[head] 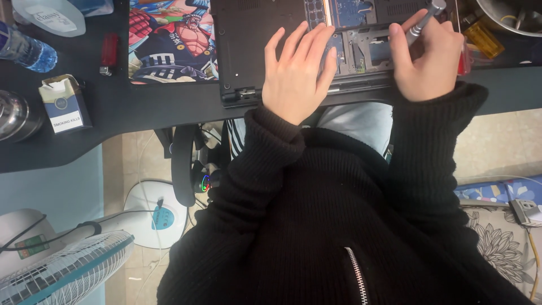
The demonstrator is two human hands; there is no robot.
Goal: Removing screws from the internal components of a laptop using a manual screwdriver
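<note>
The head view looks straight down. One laptop [254, 51] lies upside down with its bottom cover off, under both hands. The left hand [296, 70] rests flat on its black shell, fingers spread and straight, holding nothing. Just to the right of it, the right hand [429, 59] is curled shut around one silver screwdriver [423, 20], whose shaft slants down toward the bare circuit board [361, 39] between the two hands. The tip is hidden behind the fingers, so whether it touches a screw cannot be told.

The laptop sits on a dark desk [141, 107], its near edge just short of the wrists. Left of the left hand lies one colourful cartoon mat [169, 39], partly under the laptop. Further left are one red lighter [108, 52], one cigarette pack [65, 104] standing open, one water bottle [25, 51] and one steel flask [14, 116]. Right of the right hand lies one yellow lighter [484, 38], beside a metal bowl [511, 17] at the frame's corner.

Below the desk, left of the black sleeves, one white fan [68, 265] stands on a tiled floor. To the right, a floral cushion [502, 237] shows.
</note>
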